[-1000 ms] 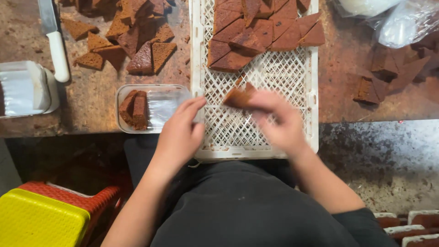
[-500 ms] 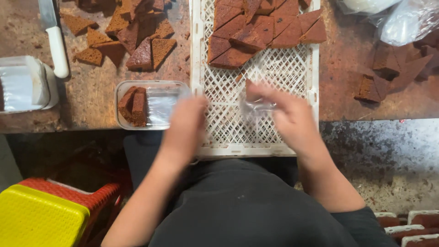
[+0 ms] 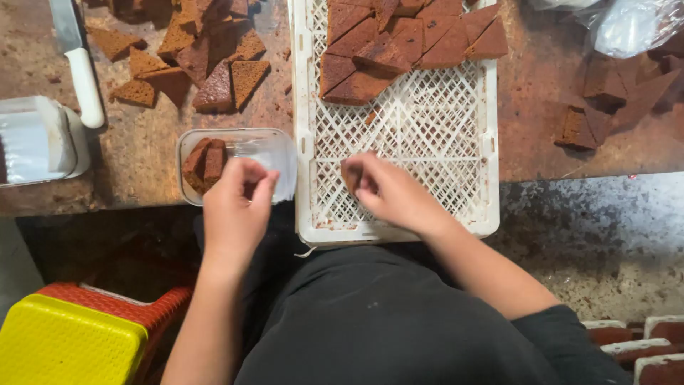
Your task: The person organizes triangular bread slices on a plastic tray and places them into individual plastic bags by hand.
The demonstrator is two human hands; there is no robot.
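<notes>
My left hand (image 3: 239, 203) curls over the near edge of a clear plastic container (image 3: 274, 153) that holds two or three brown cake pieces (image 3: 205, 162). My right hand (image 3: 392, 192) pinches a small brown cake piece (image 3: 350, 176) low over the near left part of a white lattice tray (image 3: 303, 142). Several triangular cake slices (image 3: 399, 43) lie at the tray's far end. The container sits just left of the tray, and the two hands are a short way apart.
Loose cake triangles (image 3: 206, 57) lie on the worn brown table at the far left, beside a white-handled knife (image 3: 85, 82) and a closed clear box (image 3: 32, 139). More cake pieces (image 3: 605, 100) and a plastic bag (image 3: 634, 25) are at the right. A yellow stool (image 3: 68, 342) stands below.
My right hand has brought the cake piece from mid-tray toward the tray's near left corner. My left hand has shifted left, from the container's right edge onto the container.
</notes>
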